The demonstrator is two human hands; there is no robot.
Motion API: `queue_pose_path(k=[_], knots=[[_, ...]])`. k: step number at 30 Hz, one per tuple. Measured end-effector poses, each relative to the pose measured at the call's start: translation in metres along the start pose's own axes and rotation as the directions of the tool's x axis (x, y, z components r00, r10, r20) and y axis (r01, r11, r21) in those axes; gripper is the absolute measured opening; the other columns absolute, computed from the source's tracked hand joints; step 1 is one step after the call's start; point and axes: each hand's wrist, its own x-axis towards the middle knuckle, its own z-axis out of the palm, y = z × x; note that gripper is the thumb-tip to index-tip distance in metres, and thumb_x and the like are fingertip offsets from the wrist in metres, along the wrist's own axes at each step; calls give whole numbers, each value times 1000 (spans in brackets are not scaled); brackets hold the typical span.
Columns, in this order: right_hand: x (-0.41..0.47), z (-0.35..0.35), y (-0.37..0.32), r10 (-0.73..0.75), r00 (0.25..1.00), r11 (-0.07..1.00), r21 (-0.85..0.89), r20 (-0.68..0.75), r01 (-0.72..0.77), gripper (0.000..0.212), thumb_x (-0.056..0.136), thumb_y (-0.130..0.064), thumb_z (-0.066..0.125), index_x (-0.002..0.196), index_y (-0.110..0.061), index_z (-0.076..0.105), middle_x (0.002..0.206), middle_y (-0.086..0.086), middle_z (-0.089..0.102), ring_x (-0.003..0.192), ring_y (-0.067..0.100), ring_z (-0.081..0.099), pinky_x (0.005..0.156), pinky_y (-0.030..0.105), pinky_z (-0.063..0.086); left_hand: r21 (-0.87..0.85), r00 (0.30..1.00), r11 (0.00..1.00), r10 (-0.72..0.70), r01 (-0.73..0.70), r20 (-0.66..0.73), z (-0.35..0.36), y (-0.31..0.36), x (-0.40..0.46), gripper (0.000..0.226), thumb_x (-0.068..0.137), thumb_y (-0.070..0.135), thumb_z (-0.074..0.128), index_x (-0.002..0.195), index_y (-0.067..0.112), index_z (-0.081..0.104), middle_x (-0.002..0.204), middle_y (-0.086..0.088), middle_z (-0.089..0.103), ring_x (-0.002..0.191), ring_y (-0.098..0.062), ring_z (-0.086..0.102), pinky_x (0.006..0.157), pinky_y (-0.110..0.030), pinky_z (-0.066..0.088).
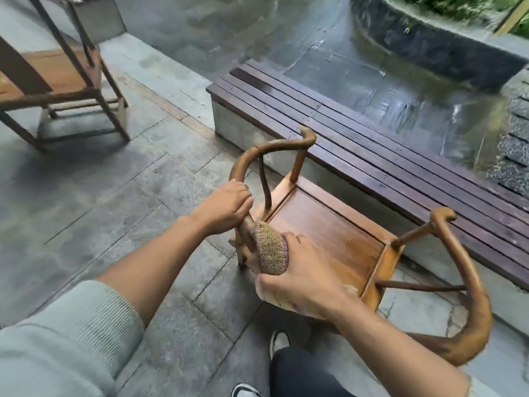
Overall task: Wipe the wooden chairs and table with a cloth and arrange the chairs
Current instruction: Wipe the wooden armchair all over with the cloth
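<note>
Both hands curled: left hand [226, 206] grips chair [329, 239] rail; right hand [300, 277] clutches cloth [269, 252].

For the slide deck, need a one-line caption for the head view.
Left hand grips the wooden chair's curved rail while the right hand wipes it with a cloth.

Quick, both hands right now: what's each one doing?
Left hand: gripping the curved armrest rail of the near chair.
Right hand: holding the cloth, pressed against that rail.
</note>
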Motion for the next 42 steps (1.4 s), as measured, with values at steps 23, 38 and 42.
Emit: queue_pose_path(k=[23, 38, 42], knots=[[239, 21, -118, 553, 833, 823, 157, -3, -546, 80, 81, -53, 71, 142, -14, 36, 130, 12, 43, 110, 39, 63, 92, 46, 54, -275, 859, 948, 272, -161, 434, 8, -187, 211, 33, 97, 5, 52, 128, 8, 64, 154, -6, 43, 145, -21, 35, 117, -25, 25], [419, 22, -96, 929, 370, 357, 348, -31, -867, 83, 75, -58, 77, 135, -15, 40, 133, 13, 49, 114, 39, 63, 89, 44, 53, -437, 625, 825, 560, -359, 543, 34, -247, 353, 59, 77, 10, 39, 133, 3, 58, 146, -16, 50, 136, -29, 45, 112, -26, 27], [454, 20, -73, 961, 275, 256, 429, -20, -866, 84, 77, -57, 77, 138, -13, 40, 136, 13, 49, 116, 38, 62, 88, 42, 52, -419, 638, 833, 549, -361, 540, 58, -257, 399, 79, 66, 30, 21, 131, 4, 59, 143, -16, 52, 133, -28, 45, 111, -26, 27]])
